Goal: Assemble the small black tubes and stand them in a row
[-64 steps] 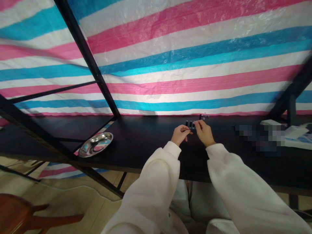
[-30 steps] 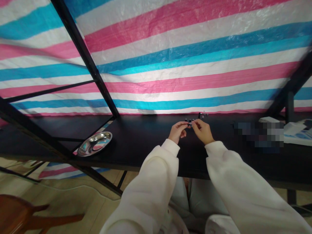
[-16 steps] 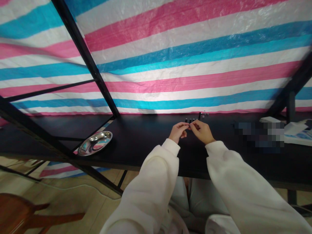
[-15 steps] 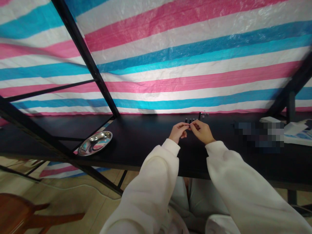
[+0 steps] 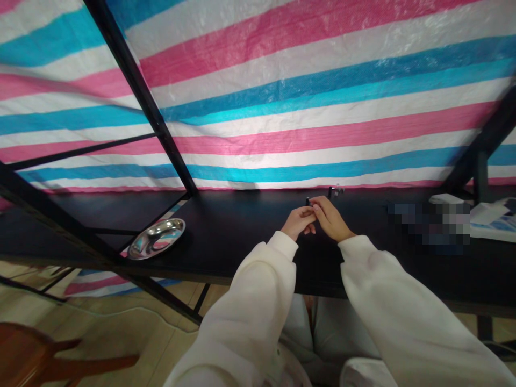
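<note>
My left hand (image 5: 297, 221) and my right hand (image 5: 330, 217) meet over the black table (image 5: 226, 231), both in white sleeves. Their fingertips pinch together round a small dark part (image 5: 308, 201), of which only a tip shows above the fingers. The right hand's fingers curl over it from the right, the left hand's thumb and fingers close on it from the left. Just beyond the hands a small dark upright piece with a pale end (image 5: 334, 190) stands near the table's back edge.
A shiny metal dish (image 5: 157, 238) lies on the table at the left. Black frame bars (image 5: 141, 97) cross in front of a pink, blue and white striped tarp. White papers or boxes (image 5: 489, 220) sit at the far right. A wooden chair (image 5: 36, 355) stands low left.
The hands have closed in tighter on each other. The row of small dark pieces that showed above the fingers is now mostly covered by the right hand.
</note>
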A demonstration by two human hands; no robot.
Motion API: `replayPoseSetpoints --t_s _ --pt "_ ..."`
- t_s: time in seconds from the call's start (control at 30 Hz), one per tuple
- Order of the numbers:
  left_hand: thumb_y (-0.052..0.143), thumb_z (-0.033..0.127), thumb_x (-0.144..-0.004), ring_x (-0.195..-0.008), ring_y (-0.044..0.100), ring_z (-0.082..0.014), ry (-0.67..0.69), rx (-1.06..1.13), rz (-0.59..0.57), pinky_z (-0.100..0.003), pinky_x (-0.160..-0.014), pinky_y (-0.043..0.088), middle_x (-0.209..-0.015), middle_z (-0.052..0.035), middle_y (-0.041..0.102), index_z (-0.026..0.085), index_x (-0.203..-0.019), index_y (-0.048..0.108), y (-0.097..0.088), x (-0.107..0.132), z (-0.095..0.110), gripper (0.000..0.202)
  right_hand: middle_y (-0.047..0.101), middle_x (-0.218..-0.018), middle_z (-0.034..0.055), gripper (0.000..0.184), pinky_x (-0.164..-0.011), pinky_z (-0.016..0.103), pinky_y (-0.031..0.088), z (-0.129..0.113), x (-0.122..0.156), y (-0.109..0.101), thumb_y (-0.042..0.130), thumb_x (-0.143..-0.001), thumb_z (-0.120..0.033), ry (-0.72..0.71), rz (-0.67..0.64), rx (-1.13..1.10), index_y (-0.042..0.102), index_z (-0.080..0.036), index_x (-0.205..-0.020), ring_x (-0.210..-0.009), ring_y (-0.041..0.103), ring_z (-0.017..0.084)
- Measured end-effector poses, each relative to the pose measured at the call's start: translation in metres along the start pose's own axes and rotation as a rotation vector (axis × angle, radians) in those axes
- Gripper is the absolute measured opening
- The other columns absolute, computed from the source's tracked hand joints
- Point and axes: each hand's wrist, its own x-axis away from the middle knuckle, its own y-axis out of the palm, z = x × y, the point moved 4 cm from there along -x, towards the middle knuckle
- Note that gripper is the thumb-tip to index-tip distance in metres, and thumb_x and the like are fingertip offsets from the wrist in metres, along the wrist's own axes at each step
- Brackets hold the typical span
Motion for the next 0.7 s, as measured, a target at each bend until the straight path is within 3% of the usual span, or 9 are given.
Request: replayPoseSetpoints --t_s 0.23,0.33,0.47,0.57,0.7 --pt "0.066 0.038 -0.063 -0.035 0.047 -0.0055 0.059 -0.010 0.049 -0.016 -0.033 0.024 -0.050 0.0041 0.052 0.010 -0.084 0.058 -0.002 0.000 0.001 0.035 0.052 -0.104 0.0092 0.026 -0.087 0.037 0.042 -0.005 0.000 0.001 0.032 -0.090 -0.031 -0.029 -0.049 -0.039 0.046 -0.020 -0.108 -0.098 0.052 0.020" --pt "0.064 0.032 -0.064 -0.032 0.042 -0.0039 0.062 -0.039 0.158 -0.017 -0.033 0.023 -0.046 0.0060 0.048 0.011 -0.083 0.058 -0.007 -0.002 0.001 0.029 0.053 -0.101 0.0090 0.025 -0.086 0.037 0.041 -0.004 -0.001 0.000 0.032 -0.090 -0.030 -0.043 -0.003 -0.023 0.048 -0.020 -0.106 -0.097 0.052 0.020" --pt "0.062 0.022 -0.063 -0.032 0.038 -0.0032 0.066 -0.086 0.366 -0.017 -0.033 0.023 -0.047 0.0069 0.046 0.012 -0.079 0.057 -0.020 -0.003 0.000 0.020 0.054 -0.093 0.0076 0.023 -0.081 0.035 0.043 -0.002 -0.001 -0.008 0.032 -0.089 -0.028 -0.025 0.156 0.007 0.051 -0.020 -0.099 -0.089 0.053 0.018" --pt "0.060 0.020 -0.063 -0.036 0.040 -0.0032 0.087 -0.235 0.461 -0.017 -0.036 0.028 -0.053 0.0053 0.048 0.012 -0.074 0.057 -0.027 -0.004 -0.002 0.014 0.054 -0.088 0.0068 0.022 -0.077 0.034 0.043 0.000 0.000 -0.013 0.033 -0.089 -0.027 0.001 0.254 0.016 0.053 -0.019 -0.094 -0.083 0.054 0.018" --pt "0.060 0.018 -0.061 -0.047 0.047 -0.0063 0.130 -0.594 0.520 -0.019 -0.047 0.037 -0.060 0.0019 0.054 0.012 -0.064 0.056 -0.033 -0.004 -0.002 0.007 0.054 -0.085 0.0065 0.022 -0.075 0.034 0.044 0.000 0.001 -0.016 0.033 -0.089 -0.027 0.020 0.327 0.002 0.054 -0.019 -0.090 -0.081 0.053 0.018"
